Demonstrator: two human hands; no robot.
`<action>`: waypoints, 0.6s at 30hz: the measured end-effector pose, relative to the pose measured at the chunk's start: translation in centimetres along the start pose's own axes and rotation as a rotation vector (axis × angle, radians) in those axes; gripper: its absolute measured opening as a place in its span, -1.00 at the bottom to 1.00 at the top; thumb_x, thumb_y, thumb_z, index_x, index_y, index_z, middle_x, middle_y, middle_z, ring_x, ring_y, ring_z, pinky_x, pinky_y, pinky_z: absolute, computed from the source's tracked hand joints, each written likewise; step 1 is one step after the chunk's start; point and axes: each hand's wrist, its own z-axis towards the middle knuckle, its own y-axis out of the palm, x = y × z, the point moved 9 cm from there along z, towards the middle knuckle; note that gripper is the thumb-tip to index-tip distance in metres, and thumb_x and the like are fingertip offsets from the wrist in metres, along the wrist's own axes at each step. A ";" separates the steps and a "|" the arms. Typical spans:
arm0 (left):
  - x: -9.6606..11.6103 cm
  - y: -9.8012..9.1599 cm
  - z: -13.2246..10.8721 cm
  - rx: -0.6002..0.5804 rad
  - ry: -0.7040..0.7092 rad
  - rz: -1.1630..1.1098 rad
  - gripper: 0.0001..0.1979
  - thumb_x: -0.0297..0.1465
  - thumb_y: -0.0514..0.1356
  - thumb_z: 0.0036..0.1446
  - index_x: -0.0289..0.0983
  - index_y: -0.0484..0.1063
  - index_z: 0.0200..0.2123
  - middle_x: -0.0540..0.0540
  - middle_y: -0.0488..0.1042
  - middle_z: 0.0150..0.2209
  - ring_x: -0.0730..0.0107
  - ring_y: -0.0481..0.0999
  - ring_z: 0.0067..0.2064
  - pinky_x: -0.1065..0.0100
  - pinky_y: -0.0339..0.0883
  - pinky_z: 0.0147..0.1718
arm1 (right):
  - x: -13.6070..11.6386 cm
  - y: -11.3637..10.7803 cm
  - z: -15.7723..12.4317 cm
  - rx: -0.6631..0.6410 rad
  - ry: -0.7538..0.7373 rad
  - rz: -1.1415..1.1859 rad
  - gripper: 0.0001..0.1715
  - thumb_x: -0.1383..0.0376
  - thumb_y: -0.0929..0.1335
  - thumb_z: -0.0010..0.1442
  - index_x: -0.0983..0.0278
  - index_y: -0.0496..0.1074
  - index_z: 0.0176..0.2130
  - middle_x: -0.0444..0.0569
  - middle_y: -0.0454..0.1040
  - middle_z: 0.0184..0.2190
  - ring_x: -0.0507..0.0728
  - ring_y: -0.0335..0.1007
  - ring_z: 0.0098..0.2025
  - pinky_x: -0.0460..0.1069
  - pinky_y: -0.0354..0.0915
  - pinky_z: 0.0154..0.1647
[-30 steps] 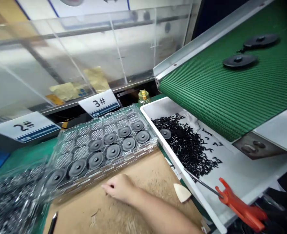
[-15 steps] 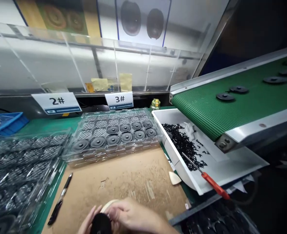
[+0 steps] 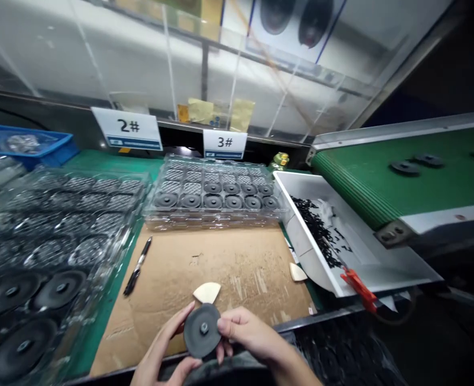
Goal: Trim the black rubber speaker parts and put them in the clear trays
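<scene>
A round black disc (image 3: pixel 197 341) with a small raised hub in its centre is held up between both hands near the front edge of the cardboard. My left hand (image 3: pixel 165 351) grips its left and lower rim with thumb and fingers. On the opposite side, my right hand (image 3: pixel 247 333) pinches the rim between thumb and fingers. Just beyond the disc lies a cream wedge-shaped pad (image 3: pixel 207 292) on the cardboard sheet (image 3: pixel 172 268). A second cream wedge (image 3: pixel 297 272) rests at the cardboard's right edge.
Clear plastic trays (image 3: pixel 216 214) with black discs stand behind the cardboard; more trays (image 3: pixel 112 236) are at left. A pen (image 3: pixel 138 265) lies on the cardboard. At right, a white bin (image 3: pixel 365 262) holds small black parts and a red-handled screwdriver (image 3: pixel 357 289), beside a green conveyor (image 3: pixel 454 187).
The view has shifted, showing more of the near side. The disc now faces me flat between both hands. A cream wedge, earlier beside my fingers, lies on the cardboard apart from them.
</scene>
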 end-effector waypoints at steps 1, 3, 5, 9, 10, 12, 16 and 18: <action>0.2 -0.3 -0.4 0.021 -0.007 -0.045 -0.53 -0.26 0.35 -0.22 0.00 0.47 -0.13 -0.03 0.47 0.00 -0.03 0.32 0.11 0.13 0.12 0.14 | -0.1 0.7 0.3 0.028 -0.009 0.022 -0.29 -0.26 0.23 -0.01 0.35 0.28 -0.52 -0.12 0.31 -0.66 -0.10 0.09 -0.67 -0.17 0.00 -0.61; 0.4 -0.5 -1.0 0.050 -0.029 -0.207 -0.49 -0.32 0.37 -0.19 -0.06 0.43 -0.08 -0.08 0.42 0.05 0.03 0.32 0.12 0.18 0.19 0.10 | 0.1 2.2 0.9 0.072 -0.017 0.053 -0.29 -0.26 0.18 0.04 0.34 0.26 -0.51 -0.15 0.27 -0.68 -0.11 0.03 -0.69 -0.17 -0.07 -0.64; 0.4 -0.4 -1.3 0.077 -0.056 -0.394 -0.41 -0.33 0.41 -0.24 -0.11 0.40 -0.05 -0.14 0.40 0.07 0.05 0.33 0.11 0.22 0.25 0.05 | 0.5 3.8 1.3 0.092 -0.014 0.060 -0.29 -0.25 0.12 0.10 0.33 0.25 -0.47 -0.17 0.23 -0.70 -0.11 -0.04 -0.71 -0.16 -0.13 -0.66; -0.1 -0.5 -1.2 0.099 -0.101 -0.615 -0.29 -0.31 0.42 -0.25 -0.12 0.29 0.04 -0.19 0.42 0.05 0.07 0.36 0.09 0.27 0.28 0.01 | 0.6 5.5 1.6 0.088 -0.032 -0.047 -0.29 -0.20 0.03 0.19 0.33 0.27 -0.46 -0.16 0.23 -0.73 -0.09 -0.06 -0.72 -0.15 -0.09 -0.67; -0.2 -0.6 -1.1 0.089 -0.116 -0.652 -0.27 -0.31 0.41 -0.24 -0.12 0.27 0.06 -0.20 0.41 0.05 0.07 0.36 0.09 0.29 0.28 0.01 | 0.3 5.5 1.6 0.080 -0.047 -0.104 -0.29 -0.18 0.04 0.20 0.32 0.29 -0.49 -0.14 0.26 -0.72 -0.08 -0.01 -0.71 -0.14 -0.03 -0.65; -0.6 -0.7 -0.9 0.054 -0.145 -0.721 -0.28 -0.29 0.40 -0.21 -0.14 0.26 0.07 -0.22 0.38 0.08 0.07 0.33 0.11 0.29 0.28 0.00 | -0.5 4.7 1.5 0.100 -0.102 -0.252 -0.32 -0.14 0.09 0.21 0.31 0.34 -0.53 -0.07 0.35 -0.66 -0.01 0.18 -0.61 -0.10 0.15 -0.53; -0.9 -1.3 -0.5 -0.011 -0.171 -0.841 -0.35 -0.24 0.36 -0.16 -0.16 0.30 0.05 -0.22 0.34 0.11 0.00 0.29 0.14 0.15 0.17 0.10 | -2.4 -0.3 0.8 0.409 -0.232 -0.599 -0.57 0.02 0.21 0.21 0.23 0.46 -0.15 0.09 0.39 -0.17 0.21 0.22 -0.05 0.15 0.10 0.03; -1.1 -1.5 -0.4 -0.025 -0.193 -0.886 -0.36 -0.24 0.35 -0.14 -0.14 0.29 0.06 -0.20 0.33 0.12 -0.01 0.30 0.13 0.07 0.10 0.15 | -2.3 -2.4 0.6 0.543 -0.247 -0.752 -0.58 0.10 0.24 0.20 0.17 0.38 0.01 0.12 0.28 -0.04 0.28 0.09 0.04 0.26 -0.01 0.10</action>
